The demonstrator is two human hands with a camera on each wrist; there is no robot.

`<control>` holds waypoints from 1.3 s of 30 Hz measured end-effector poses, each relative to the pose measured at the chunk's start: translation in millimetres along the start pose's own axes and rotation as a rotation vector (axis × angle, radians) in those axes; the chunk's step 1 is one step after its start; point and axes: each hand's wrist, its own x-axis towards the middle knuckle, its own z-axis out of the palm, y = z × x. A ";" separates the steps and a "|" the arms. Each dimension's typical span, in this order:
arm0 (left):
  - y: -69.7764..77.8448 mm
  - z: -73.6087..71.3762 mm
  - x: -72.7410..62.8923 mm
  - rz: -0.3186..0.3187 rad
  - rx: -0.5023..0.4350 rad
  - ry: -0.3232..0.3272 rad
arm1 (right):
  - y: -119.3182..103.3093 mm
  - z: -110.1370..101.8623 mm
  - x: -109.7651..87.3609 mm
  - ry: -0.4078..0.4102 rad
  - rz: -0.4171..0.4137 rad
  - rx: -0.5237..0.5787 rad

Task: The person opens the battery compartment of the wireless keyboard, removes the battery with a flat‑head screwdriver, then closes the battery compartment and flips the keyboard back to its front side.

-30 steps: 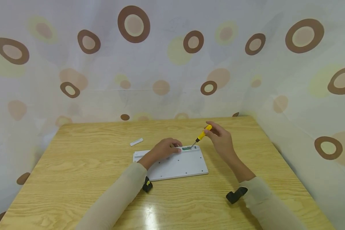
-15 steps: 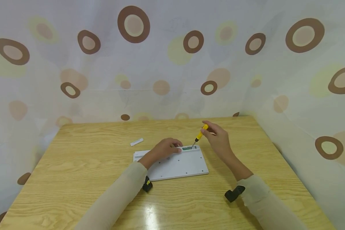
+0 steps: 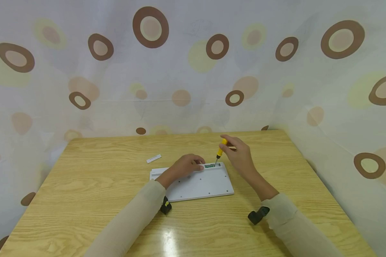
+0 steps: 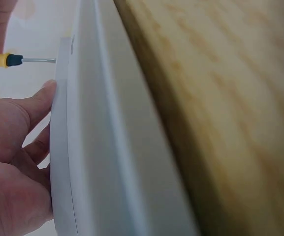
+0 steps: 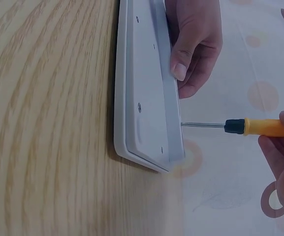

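A white keyboard [image 3: 209, 184] lies face down on the table, small screws dotting its back. Along its raised far edge is an open slot [image 3: 209, 165] with something green inside, too small to make out. My left hand [image 3: 184, 166] grips this edge beside the slot, thumb [image 5: 180, 71] on the near side and fingers going behind. My right hand [image 3: 241, 157] pinches the yellow handle of a screwdriver [image 5: 260, 127] between thumb and fingers. The screwdriver's shaft points down, its tip at the slot's right part; the very tip is hidden in both wrist views.
A small white strip [image 3: 153, 159], like a cover, lies on the wooden table [image 3: 99, 178] behind the keyboard's left end. A patterned curtain [image 3: 180, 71] hangs behind the table and along its sides.
My right hand has shifted left, bringing the screwdriver's handle more upright while its tip stays at the slot. The left hand and the keyboard hold still.
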 end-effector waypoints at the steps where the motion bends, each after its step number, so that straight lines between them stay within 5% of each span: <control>1: 0.2 0.0 0.3 -0.002 -0.001 0.001 | -0.5 0.2 0.3 -0.002 -0.002 -0.009; 13: -4.1 2.0 5.0 0.005 0.004 0.010 | -4.9 2.8 -0.8 -0.051 0.018 -0.015; 17: -4.6 2.3 4.5 0.015 0.003 0.010 | 3.3 -0.5 -1.4 -0.026 0.105 0.022; 26: -3.2 0.3 2.3 0.034 -0.015 0.007 | 33.2 -13.2 -15.1 0.038 0.304 0.403; 32: -4.6 0.1 2.2 0.029 -0.037 0.012 | 45.0 -13.9 -28.2 0.119 0.425 0.542; 39: -4.6 0.5 2.1 0.040 -0.045 0.017 | 59.7 -10.2 -34.8 0.206 0.722 0.736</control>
